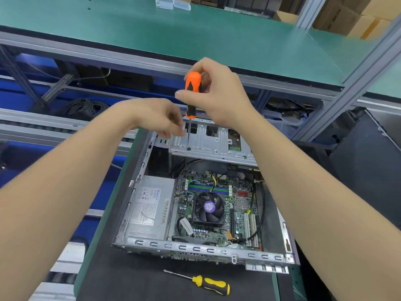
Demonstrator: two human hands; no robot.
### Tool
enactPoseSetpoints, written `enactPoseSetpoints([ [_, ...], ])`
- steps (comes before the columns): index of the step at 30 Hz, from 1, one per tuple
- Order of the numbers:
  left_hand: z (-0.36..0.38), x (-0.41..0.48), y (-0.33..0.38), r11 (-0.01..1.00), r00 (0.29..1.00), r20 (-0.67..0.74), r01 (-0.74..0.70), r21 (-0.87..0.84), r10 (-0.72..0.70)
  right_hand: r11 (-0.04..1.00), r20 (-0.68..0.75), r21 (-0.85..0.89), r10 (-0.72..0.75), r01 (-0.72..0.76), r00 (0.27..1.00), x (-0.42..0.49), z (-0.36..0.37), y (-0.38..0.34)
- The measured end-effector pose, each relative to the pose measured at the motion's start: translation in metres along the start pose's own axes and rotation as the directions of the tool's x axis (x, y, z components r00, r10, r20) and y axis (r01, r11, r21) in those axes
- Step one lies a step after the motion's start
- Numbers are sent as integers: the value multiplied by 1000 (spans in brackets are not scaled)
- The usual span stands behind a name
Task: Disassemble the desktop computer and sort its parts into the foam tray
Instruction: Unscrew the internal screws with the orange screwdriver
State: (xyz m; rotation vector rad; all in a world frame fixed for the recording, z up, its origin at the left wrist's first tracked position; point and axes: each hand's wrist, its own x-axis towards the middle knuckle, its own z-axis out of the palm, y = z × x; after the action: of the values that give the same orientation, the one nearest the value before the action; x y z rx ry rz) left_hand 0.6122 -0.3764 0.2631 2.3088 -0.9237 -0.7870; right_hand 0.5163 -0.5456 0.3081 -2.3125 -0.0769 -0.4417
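Here, computer [201, 249]: lies open on top on the black mat of the table [130, 279], its near rim toward the table's near edge and its other end toward the far edge.
Drive bracket [208, 146]: a silver metal plate across the far end of the computer, raised over the inside.
Screw [188, 149]: dark, on the left part of the drive bracket; the tip of the orange screwdriver [192, 90] stands on it.
Orange screwdriver: upright, orange and black handle on top, thin shaft running down to the screw.
Right hand [219, 94]: fingers and thumb curled round the handle, gripping it from the right.
Left hand [156, 118]: just left of the shaft, fingers curled downward; the fingertips are blurred, so I cannot tell whether they touch the shaft or hold anything.
Power supply [149, 209]: grey labelled box in the left side of the computer.
Fan [208, 208]: black with a purple sticker, just right of the power supply, on the green circuit board [240, 205].
Yellow screwdriver [208, 283]: flat on the mat by the table's near edge, in front of the computer and apart from it, tip pointing left.
Shelf [152, 29]: green, above and beyond the table, with clear boxes [172, 3] at its far edge.
Cables [84, 107]: a black coil under the shelf, to the left.
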Motion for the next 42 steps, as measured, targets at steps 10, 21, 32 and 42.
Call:
enactPoseSetpoints([
  [10,52,22,-29,849,938,-191,-344,-401,290,985,130,174,-34,11,991,2,-9,15],
  [21,61,32,-37,799,906,-321,-401,-448,275,975,9,221,-2,0,1000,-2,15,37],
  [32,67,40,-40,761,879,-394,-445,-472,269,974,-10,227,-3,5,1000,-7,17,44],
  [42,70,45,-41,627,864,-400,-499,-599,306,967,-71,243,-56,72,996,-2,14,48],
])
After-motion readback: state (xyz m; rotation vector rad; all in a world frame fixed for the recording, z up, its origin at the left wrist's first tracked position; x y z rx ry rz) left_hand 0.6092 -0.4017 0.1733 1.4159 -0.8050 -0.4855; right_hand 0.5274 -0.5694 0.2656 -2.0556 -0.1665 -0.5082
